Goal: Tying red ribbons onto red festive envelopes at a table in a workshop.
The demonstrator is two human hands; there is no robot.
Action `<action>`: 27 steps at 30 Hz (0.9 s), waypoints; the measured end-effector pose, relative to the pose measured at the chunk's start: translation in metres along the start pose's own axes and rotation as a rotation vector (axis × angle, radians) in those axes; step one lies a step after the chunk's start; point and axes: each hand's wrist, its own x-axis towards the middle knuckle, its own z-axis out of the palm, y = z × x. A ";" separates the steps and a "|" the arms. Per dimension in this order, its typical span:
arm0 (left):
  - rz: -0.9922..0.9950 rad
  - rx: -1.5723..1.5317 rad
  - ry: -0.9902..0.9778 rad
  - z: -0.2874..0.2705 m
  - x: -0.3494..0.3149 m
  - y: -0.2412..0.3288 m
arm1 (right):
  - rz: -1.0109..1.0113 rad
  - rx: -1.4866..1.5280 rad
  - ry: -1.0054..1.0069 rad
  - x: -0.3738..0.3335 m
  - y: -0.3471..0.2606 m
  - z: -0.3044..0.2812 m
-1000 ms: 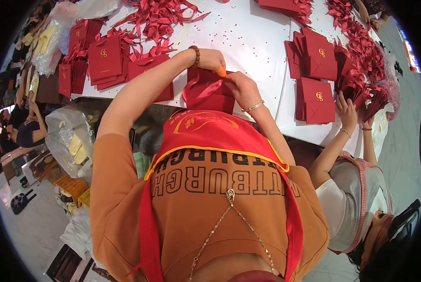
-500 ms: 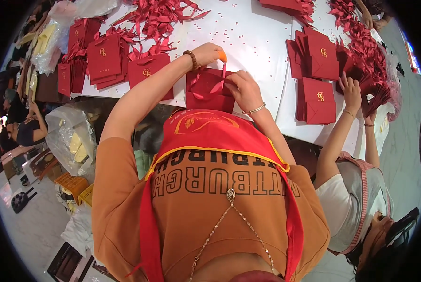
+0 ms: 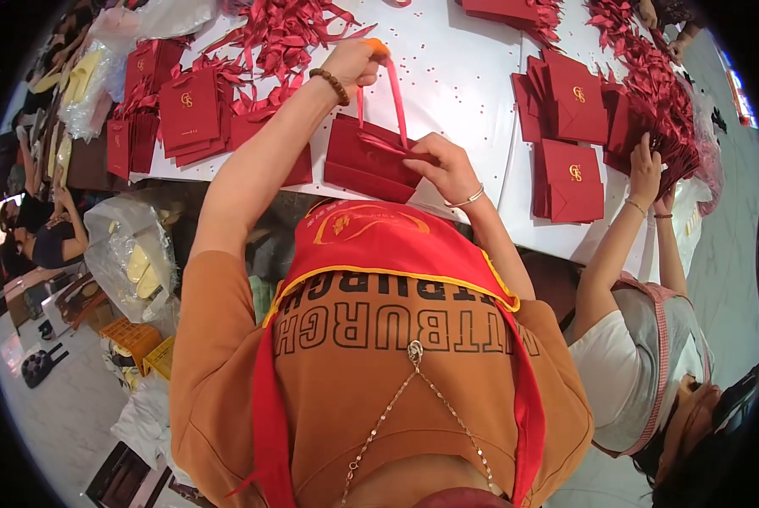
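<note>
To do this step well, it seems best for the left hand (image 3: pixel 351 66) to draw the pink-red ribbon (image 3: pixel 396 102) up smoothly with even tension, so that its two strands rise alike and neither twists; the dark red paper bag (image 3: pixel 362 167), which sits tilted on the white table (image 3: pixel 460 89) just beyond the red apron (image 3: pixel 371 241), is better kept low and steady, since a jerk could crease or tear it where the ribbon meets it; the right hand (image 3: pixel 445 169) does well to pin the bag near its right end, firmly enough to resist the pull yet lightly enough to spare the edge.

The left hand, a brown beaded bracelet (image 3: pixel 332 83) at its wrist, is raised above and beyond the bag, its fingers curled in and nearly closed; an orange cover (image 3: pixel 378 47) sits at the fingertips, and the top of the ribbon appears pinched there, though the fingers hide the exact grip; the right hand, wearing a pale bangle (image 3: pixel 465 201), is at the bag's right end, thumb and forefinger closed on its upper edge, the other fingers loosely bent; whether it also catches a ribbon strand, I cannot tell.
</note>
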 end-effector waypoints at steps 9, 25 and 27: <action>0.574 0.590 -0.420 -0.001 -0.058 -0.071 | -0.057 0.859 0.160 0.005 0.010 -0.002; 0.334 1.472 0.220 -0.049 0.005 -0.045 | 0.384 0.472 0.728 0.000 0.064 -0.013; 0.474 1.537 0.338 -0.088 0.042 -0.041 | 0.375 0.443 0.690 0.001 0.056 -0.015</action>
